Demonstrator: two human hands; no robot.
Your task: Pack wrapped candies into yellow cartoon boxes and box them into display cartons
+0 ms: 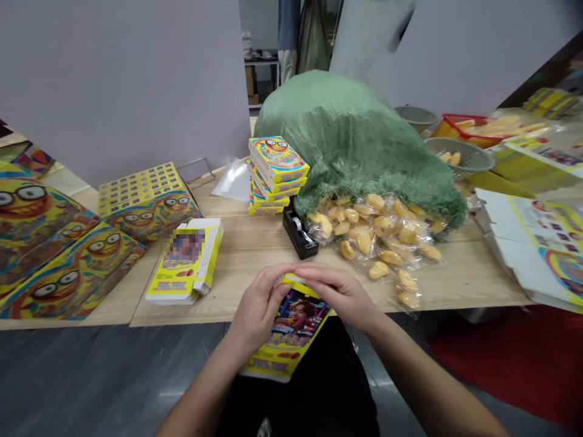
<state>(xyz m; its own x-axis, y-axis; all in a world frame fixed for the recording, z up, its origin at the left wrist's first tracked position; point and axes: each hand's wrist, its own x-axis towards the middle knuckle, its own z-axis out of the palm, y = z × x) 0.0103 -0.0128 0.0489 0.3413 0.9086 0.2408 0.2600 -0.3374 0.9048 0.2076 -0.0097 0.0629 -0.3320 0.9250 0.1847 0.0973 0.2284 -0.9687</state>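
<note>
Both my left hand (257, 306) and my right hand (337, 290) grip the top end of a yellow printed cardboard box (286, 337), held tilted over the front edge of the table. Its lower end hangs toward my lap. A flat yellow box (184, 261) lies left of my hands, with a stack of finished boxes (276, 176) beyond it. Ahead and to the right, a black tape dispenser (298, 233) stands beside a spill of individually wrapped yellow snacks (368, 233) coming from a green mesh sack (350, 139).
The light wooden table (460, 285) holds large printed cartons (45, 243) and sheets (146, 200) at left. An unfolded white-backed carton (532, 243) lies at right. Grey baskets (458, 155) and a red tray (469, 130) stand behind the sack.
</note>
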